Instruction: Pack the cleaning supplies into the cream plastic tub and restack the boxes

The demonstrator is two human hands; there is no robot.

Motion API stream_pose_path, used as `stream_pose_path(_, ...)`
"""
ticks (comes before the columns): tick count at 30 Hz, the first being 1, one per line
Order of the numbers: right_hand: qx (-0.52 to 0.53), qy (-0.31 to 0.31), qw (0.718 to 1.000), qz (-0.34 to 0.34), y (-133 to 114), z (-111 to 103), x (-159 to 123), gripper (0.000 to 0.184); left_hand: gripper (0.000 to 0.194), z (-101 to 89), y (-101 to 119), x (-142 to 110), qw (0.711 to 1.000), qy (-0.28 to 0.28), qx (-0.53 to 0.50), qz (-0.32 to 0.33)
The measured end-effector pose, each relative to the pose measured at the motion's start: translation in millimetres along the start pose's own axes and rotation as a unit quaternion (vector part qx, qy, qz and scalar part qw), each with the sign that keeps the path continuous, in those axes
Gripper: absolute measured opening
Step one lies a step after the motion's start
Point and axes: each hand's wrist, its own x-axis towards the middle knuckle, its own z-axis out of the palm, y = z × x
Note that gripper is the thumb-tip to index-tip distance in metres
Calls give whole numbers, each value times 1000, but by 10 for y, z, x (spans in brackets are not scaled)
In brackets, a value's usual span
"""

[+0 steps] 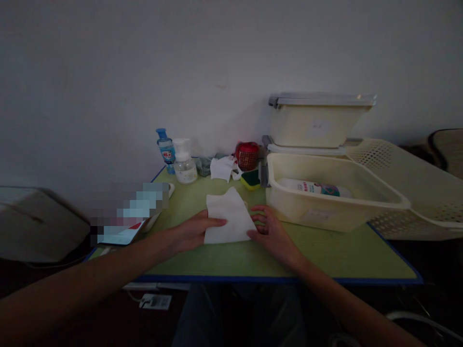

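Rising behind everything, a pale wall [217, 58] backs a green counter [325, 253] with a blue edge. At the right, a perforated white basket [408, 168] lies tilted beside an open cream tub [307, 212]. Just behind the tub, a cream box [302, 125] with a lid stands higher, on top of another lid. At the far left of the counter, a lit screen [121, 234] is partly hidden by pixelation. Near the middle, in front of the person, is a white cloth [226, 219]. The left hand [195, 229] has its grip closed on the cloth's left side, thumb on top. The right hand [269, 231] is at the cloth's right edge, fingers curled and thumb by the lower corner; whether its grip pinches the cloth, I cannot tell. Inside the tub lies a white bottle [307, 186] with a coloured label. Near the wall at the left, a blue bottle [166, 153] and a clear pump bottle [185, 168] stand upright side by side. To their right are a crumpled white rag [221, 167], a red patterned cup [248, 156] and, smallest, a green and yellow sponge [251, 180].
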Motion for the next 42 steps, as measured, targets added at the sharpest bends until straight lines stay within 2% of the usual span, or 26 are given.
stream_pose_path(4, -9, -37, 999, 3, -10, -15, -3, 47, 45, 1, 9, -3, 999, 26, 36, 12)
stream_pose_path(8, -30, -72, 997, -24, 7, -24, -14, 47, 45, -3, 2, -40, 996, 34, 77, 32)
stream_pose_path(17, -70, -88, 988, -108, 51, -19, -63, 53, 43, -10, -1, -66, 995, -12, 84, 47)
stream_pose_path(23, -124, -73, 985, -100, 60, -24, -58, 58, 46, -16, 13, -84, 998, 3, 62, 32)
stream_pose_path(33, -100, -96, 988, -61, 44, -21, -41, 52, 44, -31, -39, -69, 999, 24, 45, 12)
stream_pose_path(37, -119, -90, 988, -46, 28, -23, -57, 50, 48, -38, -58, -58, 998, 15, 52, 12)
stream_pose_path(42, -149, -73, 984, -68, 43, -21, -62, 50, 56, -2, 8, -35, 998, 0, 51, 38)
